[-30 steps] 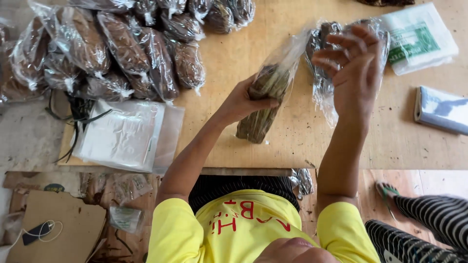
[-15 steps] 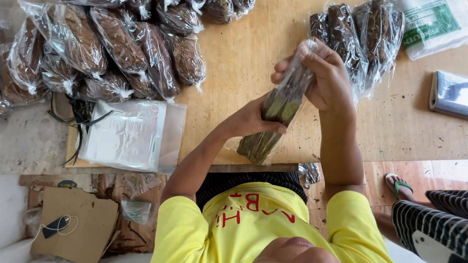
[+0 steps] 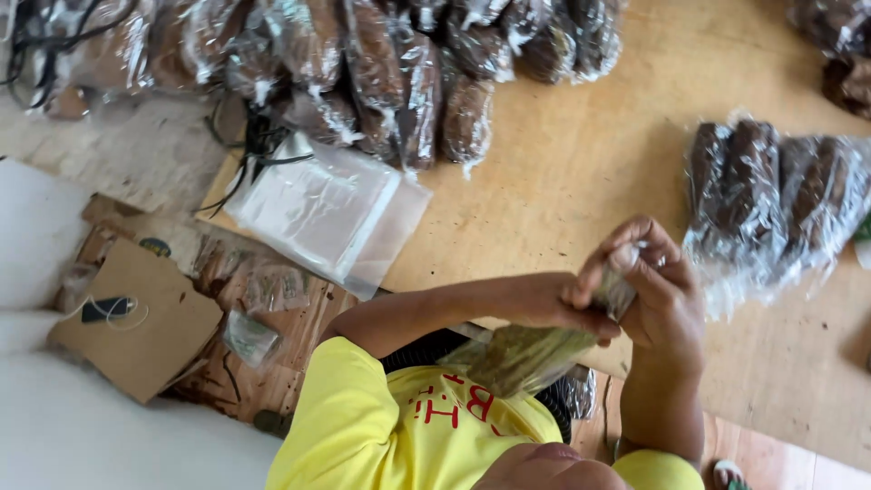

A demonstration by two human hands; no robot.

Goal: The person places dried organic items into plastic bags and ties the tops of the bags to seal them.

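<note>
Both my hands grip one clear plastic packet of greenish-brown dried leaves [image 3: 522, 356], held low over the near edge of the wooden board [image 3: 562, 172] and close to my yellow shirt. My left hand [image 3: 567, 304] pinches the packet's upper part from the left. My right hand [image 3: 658, 290] wraps over its top end, fingers curled around the plastic. The packet's lower end hangs down toward my lap.
A stack of empty clear bags [image 3: 327, 210] lies left of my hands. Several filled dark packets [image 3: 381, 73] pile along the far side, and more filled packets [image 3: 771, 200] lie at the right. Brown cardboard [image 3: 136, 318] sits on the floor at the left.
My hands have brought the packet down and closer to my body, from over the board to its near edge. The view has swung right and nearer.
</note>
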